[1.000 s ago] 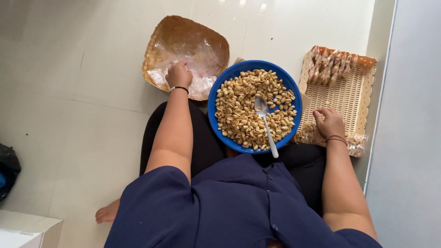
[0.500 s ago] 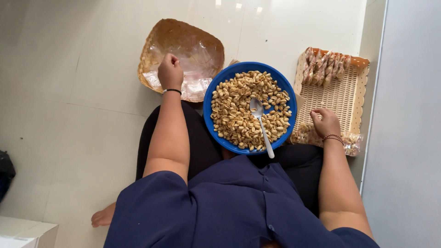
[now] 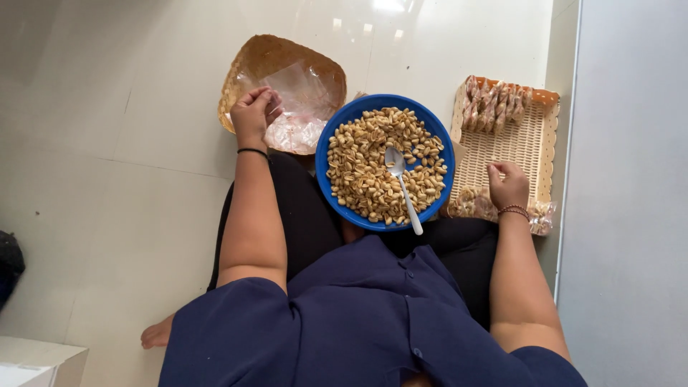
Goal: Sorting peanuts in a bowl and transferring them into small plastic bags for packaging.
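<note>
A blue bowl (image 3: 331, 188) full of peanuts rests on my lap, with a white spoon (image 3: 401, 185) lying in it. My left hand (image 3: 254, 115) reaches into a brown woven basket (image 3: 251, 66) on the floor to the left. Its fingers are closed on a clear plastic bag (image 3: 301, 97) from the pile there. My right hand (image 3: 509, 185) rests with curled fingers on a cream woven tray (image 3: 512, 147) to the right, beside small filled packets (image 3: 473, 204). Whether it grips one is hidden.
More filled packets (image 3: 494, 100) lie in a row at the far end of the cream tray. A grey wall or door panel (image 3: 631, 193) stands close on the right. A white box (image 3: 36, 362) and a dark object (image 3: 8, 261) sit at the left edge of the tiled floor.
My left hand has shifted slightly left within the brown basket, its fingers closing on the plastic. My right hand has stayed on the cream tray.
</note>
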